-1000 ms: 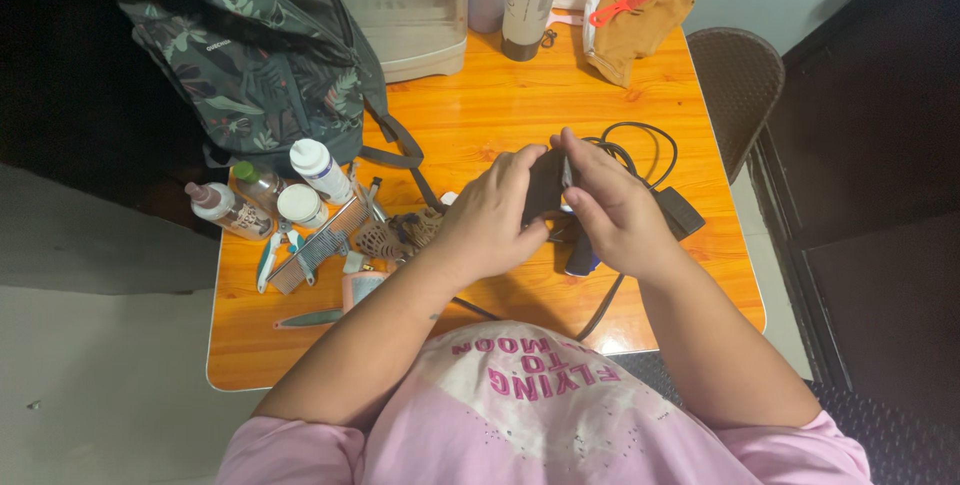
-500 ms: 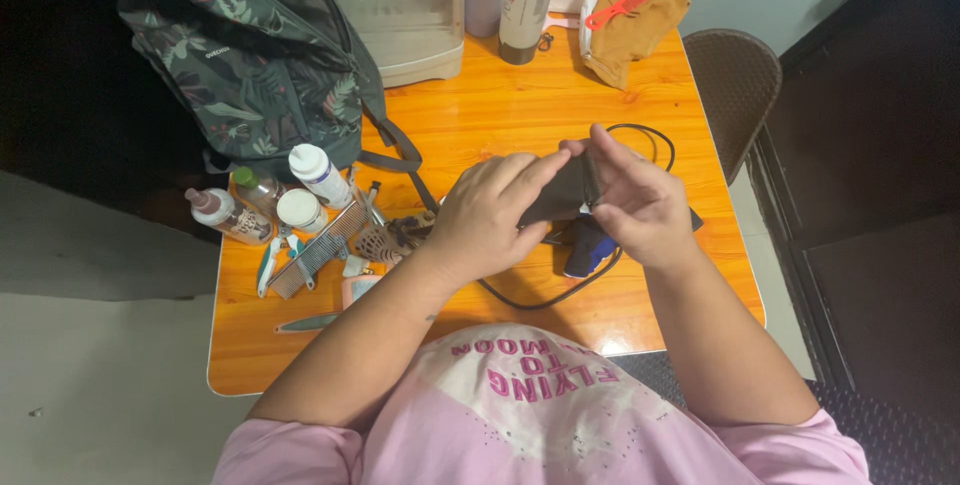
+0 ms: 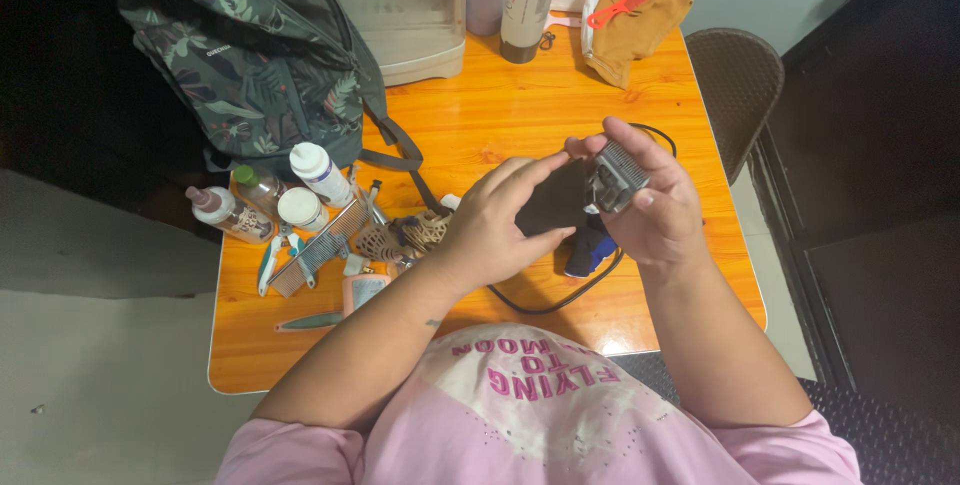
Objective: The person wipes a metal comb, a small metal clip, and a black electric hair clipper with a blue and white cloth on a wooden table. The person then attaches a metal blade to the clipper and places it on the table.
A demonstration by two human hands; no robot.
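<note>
Over the orange wooden table (image 3: 480, 115), my right hand (image 3: 650, 210) holds a metal clipper blade (image 3: 614, 177) between thumb and fingers, teeth turned up. My left hand (image 3: 490, 230) grips a dark pouch or cloth (image 3: 555, 203) right beside the blade. Under both hands lie a dark blue clipper body (image 3: 585, 250) and a black cord (image 3: 545, 300) that loops toward the table's near edge.
A leaf-patterned backpack (image 3: 250, 55) fills the far left. Bottles (image 3: 320, 173), a metal comb (image 3: 318, 250), small tools and a woven muzzle (image 3: 405, 235) lie left of my hands. A plastic box, tall bottles, tan cloth with a red comb (image 3: 625, 3) stand at the back. A brown chair (image 3: 738, 75) is right.
My right hand has drawn the metal blade out of the dark pouch and turned it up into view. The cord has slid nearer the table's front edge.
</note>
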